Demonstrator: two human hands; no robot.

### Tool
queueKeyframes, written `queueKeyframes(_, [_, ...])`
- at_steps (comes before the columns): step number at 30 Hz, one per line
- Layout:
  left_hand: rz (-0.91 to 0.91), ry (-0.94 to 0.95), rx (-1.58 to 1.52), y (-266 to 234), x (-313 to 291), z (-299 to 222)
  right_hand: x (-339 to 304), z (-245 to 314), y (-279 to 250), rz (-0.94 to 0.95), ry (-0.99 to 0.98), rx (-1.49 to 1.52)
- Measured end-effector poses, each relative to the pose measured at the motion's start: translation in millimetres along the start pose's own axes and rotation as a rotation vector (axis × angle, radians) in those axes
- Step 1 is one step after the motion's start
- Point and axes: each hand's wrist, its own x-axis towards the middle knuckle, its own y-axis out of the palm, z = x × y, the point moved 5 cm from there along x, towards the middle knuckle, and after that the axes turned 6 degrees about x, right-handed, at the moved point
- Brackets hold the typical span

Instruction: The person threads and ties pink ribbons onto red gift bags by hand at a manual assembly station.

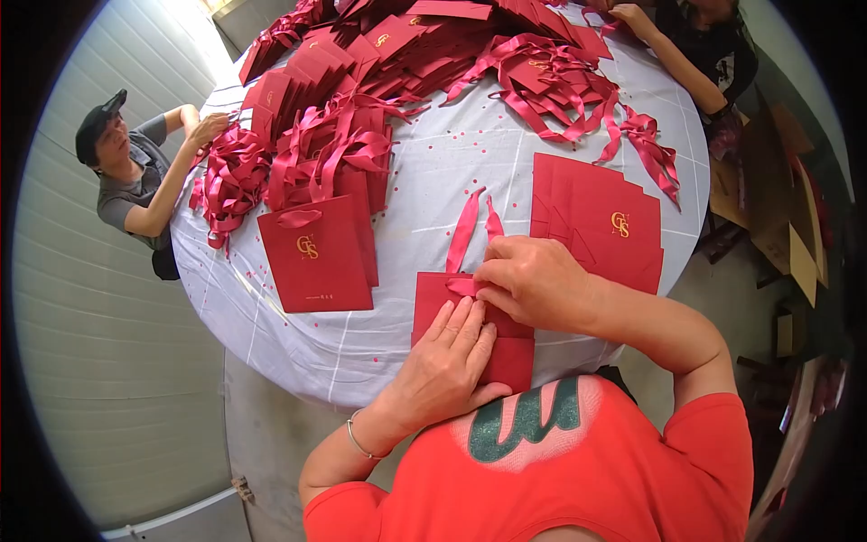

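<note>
A red paper gift bag (430,303) lies flat at the table's near edge, right in front of me. My left hand (441,357) rests on it with fingers stretched out, pressing it down. At the bag's top edge, my right hand (535,282) pinches a pink-red ribbon (464,237). Two ribbon tails point away from me over the cloth, and a short loop lies beneath my right fingertips. Just beyond my right hand is a fanned stack of flat red bags (596,203). The exact grip point is partly hidden by my fingers.
The round table has a white cloth (433,176) dotted with small red bits. Left of my hands is a pile of ribboned bags (312,266); more bags (388,54) and loose ribbons (230,176) heap beyond. One person (135,181) works at left, another (695,54) at far right. Cardboard boxes (777,208) stand right.
</note>
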Motion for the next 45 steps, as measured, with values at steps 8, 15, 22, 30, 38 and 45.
queueKeyframes(8, [-0.053, 0.021, -0.023, 4.6, -5.9, 2.9, -4.5, -2.6, -0.7, -0.03, -0.07, -0.05])
queueKeyframes(15, [-0.141, 0.025, -0.01, 7.2, -6.1, 4.3, -6.5, -2.9, 19.2, -0.132, -0.062, -0.113])
queueKeyframes(22, [-0.149, 0.005, 0.011, 4.3, -3.8, 6.2, -4.8, 4.5, 24.0, -0.049, -0.229, -0.269])
queueKeyframes(30, [-0.128, -0.013, -0.028, 2.7, -2.2, 7.3, -5.7, -2.4, 16.3, -0.056, -0.184, -0.002])
queueKeyframes(38, [-0.141, -0.012, -0.05, 3.4, -6.1, 9.1, 10.2, -25.8, -19.1, 0.024, -0.028, -0.049])
queueKeyframes(45, [-0.146, -0.001, -0.03, 3.4, -7.8, 9.8, 27.8, -34.5, -17.0, 0.272, -0.305, -0.237])
